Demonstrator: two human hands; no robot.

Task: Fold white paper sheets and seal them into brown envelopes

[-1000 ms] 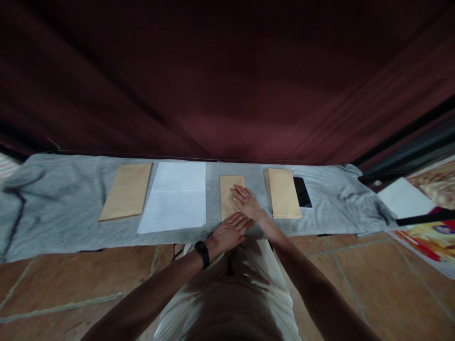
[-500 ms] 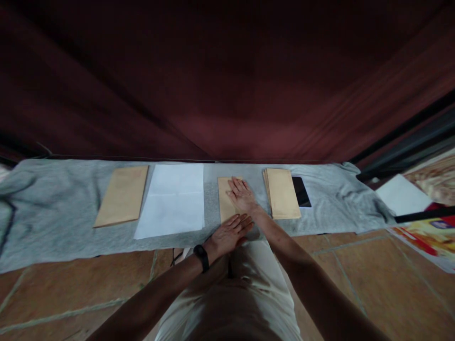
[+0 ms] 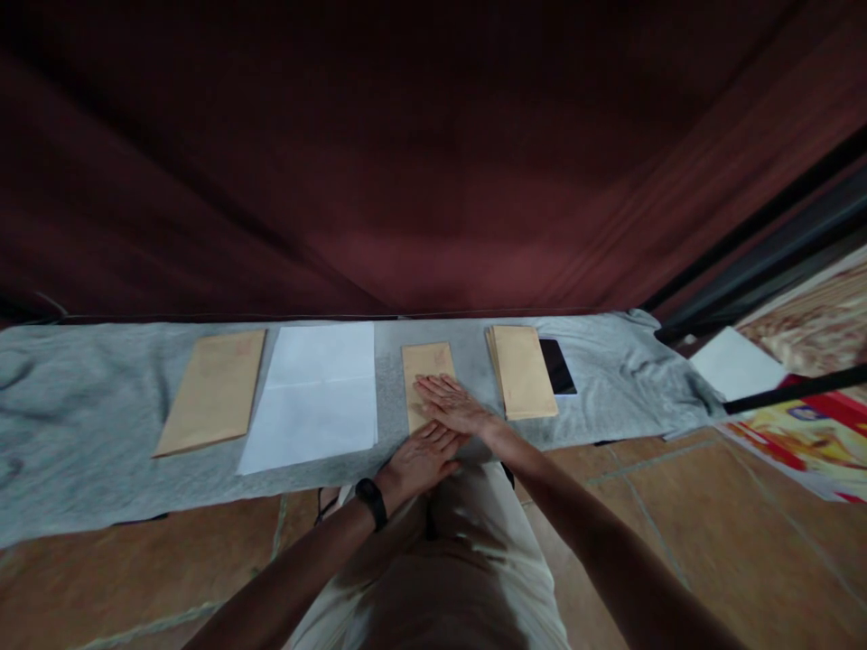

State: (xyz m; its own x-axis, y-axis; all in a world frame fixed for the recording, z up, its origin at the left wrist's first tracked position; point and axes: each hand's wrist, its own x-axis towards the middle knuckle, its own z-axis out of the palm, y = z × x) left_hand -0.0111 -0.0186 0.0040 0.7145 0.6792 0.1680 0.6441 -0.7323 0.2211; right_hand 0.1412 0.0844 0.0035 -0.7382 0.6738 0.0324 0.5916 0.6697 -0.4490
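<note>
Centrally, a flat, matte brown paper envelope lies on the soft, wrinkled grey cloth, its long axis running away from the person, short edge nearest. Right hand rests palm-down on it, fingers extended flat, gripping nothing. Left hand, also flat and empty, presses the near end, a black wristband on its wrist. Smooth white paper sheet lies just left; a stack of brown envelopes lies right, beside a glossy black phone.
</note>
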